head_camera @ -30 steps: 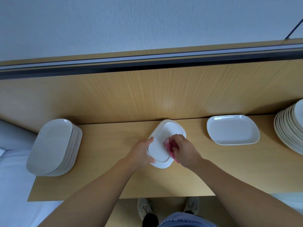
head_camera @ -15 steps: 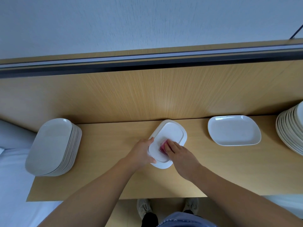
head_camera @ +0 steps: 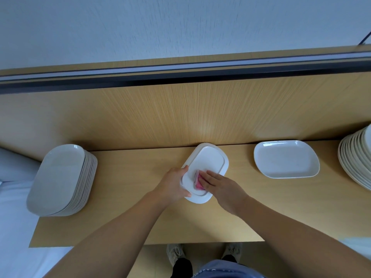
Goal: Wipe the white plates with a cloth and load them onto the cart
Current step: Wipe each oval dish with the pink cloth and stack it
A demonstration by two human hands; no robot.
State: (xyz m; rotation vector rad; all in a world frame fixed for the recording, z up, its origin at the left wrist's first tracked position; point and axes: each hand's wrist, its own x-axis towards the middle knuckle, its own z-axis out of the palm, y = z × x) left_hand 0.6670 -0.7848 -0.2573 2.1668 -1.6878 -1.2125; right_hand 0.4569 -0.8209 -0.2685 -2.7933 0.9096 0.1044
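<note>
Wood table (head_camera: 130, 177) runs L to R in front of the person, at standing height, so both arms come down onto it. Left stack (head_camera: 58, 177) sits at the table's L end and right stack (head_camera: 357, 157) at the R edge of view. Prob. one is wiped and the other waiting, but can't tell which. Spare plate (head_camera: 285, 159) lies face up on its own between the work spot and the right stack, looks like next in line.

The plate (head_camera: 210, 159) in hand lies mid-table by the back panel, angled, apparently underside up w/ its foot ring showing. Left hand (head_camera: 172, 186) clasps its near-left rim, thumb over the edge, so it won't skate. Right hand (head_camera: 222, 187) lies flat, fingers straight, pressing the pink cloth (head_camera: 198, 182) onto the plate's near end. Flat palm spreads pressure. No cart in view.
</note>
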